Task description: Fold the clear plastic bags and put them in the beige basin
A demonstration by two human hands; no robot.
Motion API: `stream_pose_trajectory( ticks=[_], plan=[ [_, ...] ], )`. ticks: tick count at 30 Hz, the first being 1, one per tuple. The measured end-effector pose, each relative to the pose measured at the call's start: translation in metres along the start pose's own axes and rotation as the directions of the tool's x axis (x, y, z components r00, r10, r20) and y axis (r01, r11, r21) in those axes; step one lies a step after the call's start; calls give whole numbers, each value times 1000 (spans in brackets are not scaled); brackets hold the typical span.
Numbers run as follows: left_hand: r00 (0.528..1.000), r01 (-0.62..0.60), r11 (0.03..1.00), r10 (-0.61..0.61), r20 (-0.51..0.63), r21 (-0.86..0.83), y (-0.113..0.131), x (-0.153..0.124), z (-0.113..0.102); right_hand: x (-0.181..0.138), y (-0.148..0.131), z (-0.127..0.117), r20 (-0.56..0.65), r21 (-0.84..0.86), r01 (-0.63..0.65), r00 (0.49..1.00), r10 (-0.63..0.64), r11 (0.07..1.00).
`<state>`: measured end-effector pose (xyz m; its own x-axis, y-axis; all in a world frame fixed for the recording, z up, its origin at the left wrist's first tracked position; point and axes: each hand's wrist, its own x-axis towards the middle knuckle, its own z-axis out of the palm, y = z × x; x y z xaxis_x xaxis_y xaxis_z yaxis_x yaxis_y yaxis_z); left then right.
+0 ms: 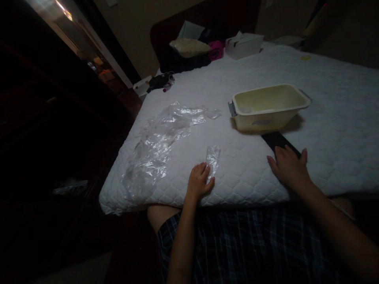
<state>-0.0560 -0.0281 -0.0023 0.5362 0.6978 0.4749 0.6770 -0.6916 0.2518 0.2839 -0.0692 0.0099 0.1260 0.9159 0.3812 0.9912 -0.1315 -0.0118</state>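
On the near edge of the white quilted bed, my left hand point(200, 181) lies with its fingers apart. Its fingertips touch a small clear plastic bag point(213, 156). To the right, my right hand point(291, 167) rests palm down over a flat black rectangular thing point(275, 141), fingers spread; its exact kind is too dark to tell. Just beyond that stands a cream plastic bin point(263, 125) with grey end handles. A small pale item inside the bin, near its left end, is unclear. Several crumpled clear plastic bags point(160, 146) lie spread out on the left.
The mattress point(334, 118) ends close to my lap. Toward the headboard are a patterned pillow point(189, 47), a rolled magenta cloth point(216, 50) and a white box point(244, 45). Dark items point(161, 81) lie at the left far edge. The room is dim.
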Motion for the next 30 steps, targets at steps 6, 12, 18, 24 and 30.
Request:
stream_pose_trajectory(
  ticks=[6, 12, 18, 24, 30],
  plan=[
    [1000, 3, 1000, -3, 6, 1, 1, 1, 0, 14, -1, 1, 24, -58, -13, 1000, 15, 998],
    [1000, -4, 1000, 4, 3, -7, 1, 2, -1, 20, -3, 6, 2, -8, -42, 999, 42, 999],
    [1000, 2, 1000, -2, 8, -6, 1, 1, 0, 21, -28, -4, -75, 96, 8, 997, -1, 995],
    [1000, 17, 1000, -17, 17, -4, 1, 0, 0, 20, -110, -11, -188, 348, 424, 905, -381, 836],
    [999, 19, 1000, -20, 25, 3, 2, 1, -1, 9, -159, 19, -224, 476, 582, 805, -549, 659]
  ],
)
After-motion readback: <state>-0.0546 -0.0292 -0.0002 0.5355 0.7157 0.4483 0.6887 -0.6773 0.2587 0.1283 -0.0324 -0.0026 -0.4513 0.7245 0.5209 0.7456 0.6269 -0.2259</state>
